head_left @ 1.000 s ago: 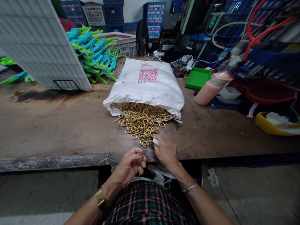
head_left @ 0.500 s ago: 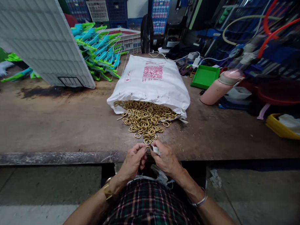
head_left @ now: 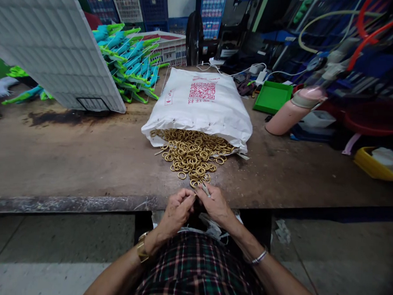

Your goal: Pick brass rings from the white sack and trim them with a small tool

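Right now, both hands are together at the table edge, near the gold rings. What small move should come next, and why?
Probably the left hand should reach forward for a ring from the pile of gold rings. Both hands meet at the edge, the right hand pinches a small pale piece, and the nearest rings lie just ahead.

Cluttered workshop, worn desk (head_left: pixel 70 160) in front

Stacked blue crates (head_left: pixel 212 12) line the pale back wall (head_left: pixel 177 2) — grey concrete floor (head_left: pixel 51 245) below, a white ribbed panel (head_left: pixel 48 43) leaning at left, hoses (head_left: pixel 365 28) at right

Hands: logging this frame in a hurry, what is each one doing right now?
Left hand: fingers pinched shut; what it holds cannot be told.
Right hand: closed on a small pale piece.
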Available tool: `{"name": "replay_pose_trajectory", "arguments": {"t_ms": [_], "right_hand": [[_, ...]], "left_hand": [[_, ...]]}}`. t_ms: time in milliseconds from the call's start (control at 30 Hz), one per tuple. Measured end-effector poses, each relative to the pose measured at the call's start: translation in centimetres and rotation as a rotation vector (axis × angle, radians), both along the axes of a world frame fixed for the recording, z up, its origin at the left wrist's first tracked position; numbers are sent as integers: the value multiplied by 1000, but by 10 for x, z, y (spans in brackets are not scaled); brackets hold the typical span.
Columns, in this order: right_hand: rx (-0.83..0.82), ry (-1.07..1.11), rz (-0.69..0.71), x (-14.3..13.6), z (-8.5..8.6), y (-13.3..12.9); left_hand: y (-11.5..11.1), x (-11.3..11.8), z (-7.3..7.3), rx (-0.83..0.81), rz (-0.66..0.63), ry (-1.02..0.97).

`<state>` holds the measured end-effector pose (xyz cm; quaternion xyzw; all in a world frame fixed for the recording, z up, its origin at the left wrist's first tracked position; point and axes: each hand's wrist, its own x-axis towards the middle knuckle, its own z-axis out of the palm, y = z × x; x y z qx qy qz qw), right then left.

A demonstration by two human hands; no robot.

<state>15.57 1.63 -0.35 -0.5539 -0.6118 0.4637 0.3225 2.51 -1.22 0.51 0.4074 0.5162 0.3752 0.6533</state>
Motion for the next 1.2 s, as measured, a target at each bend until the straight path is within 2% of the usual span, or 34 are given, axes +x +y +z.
{"name": "replay_pose_trajectory", "arguments": {"t_ms": [67, 233, 533, 633, 733, 1033, 1100, 1200], "right_hand": [[7, 4, -6, 0, -1, 0], [21, 45, 8, 0, -1, -1], [55, -19, -8, 0, -4, -3], [137, -157, 15, 2, -6, -5], [188, -294, 117, 3, -4, -9], [191, -557, 275, 0, 7, -14], [169, -612, 304, 1, 7, -13], [142, -741, 284, 8, 5, -8]], "left_hand": [[0, -1, -2, -89, -26, -117], [-1, -3, -3, -154, -14, -346], [-1, -5, -2, -231, -7, -561], [-1, -5, -1, -200, 11, -546], [-1, -5, -1, -139, 27, -491], [-3, -7, -8, 11, 15, -258], [-5, -7, -5, 34, 12, -210], [-13, -8, 7, 47, -28, -204]]}}
